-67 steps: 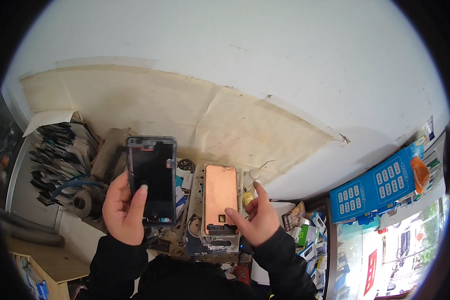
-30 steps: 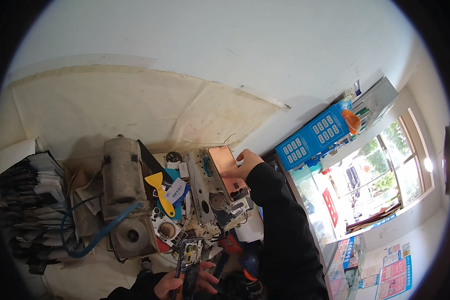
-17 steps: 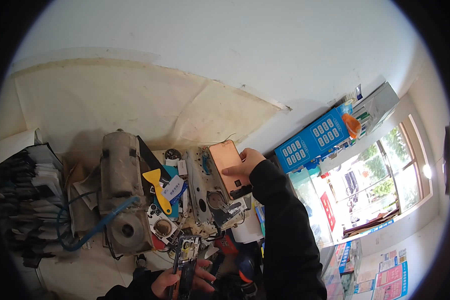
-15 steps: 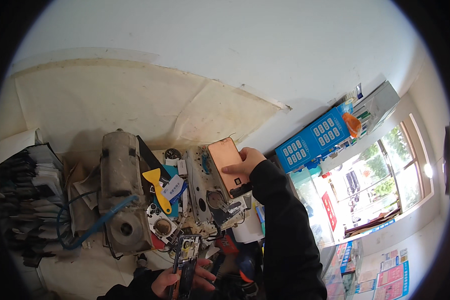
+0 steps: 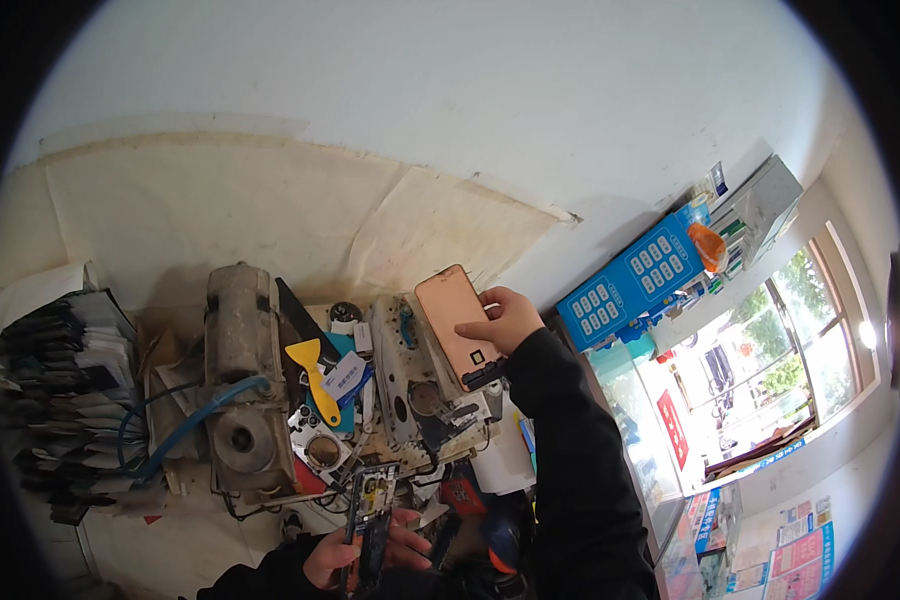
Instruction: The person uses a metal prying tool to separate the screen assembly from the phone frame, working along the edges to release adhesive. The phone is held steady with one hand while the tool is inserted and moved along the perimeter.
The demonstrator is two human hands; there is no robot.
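Observation:
My right hand [image 5: 511,321] grips a phone screen panel [image 5: 452,312] by its right edge, thumb across its copper-coloured back. A dark strip with a small square patch sits at the panel's lower end. Below, near the lower edge of the view, my left hand [image 5: 328,560] is wrapped round an opened phone body [image 5: 372,515], its inner parts bare and fingers showing on both sides. Panel and phone body are apart, with the panel raised over the right part of the cluttered bench. The panel's other face is hidden.
A grimy grey machine [image 5: 243,330] with a blue hose [image 5: 205,415] stands at left, beside a stack of packets [image 5: 60,390]. A yellow scraper [image 5: 316,385] lies among tools and parts. A metal fixture [image 5: 398,370] sits beneath the panel; a blue box [image 5: 630,285] is at right.
The view has shifted slightly. The panel has tilted a little and moved slightly against the bench, still in my right hand. My left hand keeps the phone body in much the same place.

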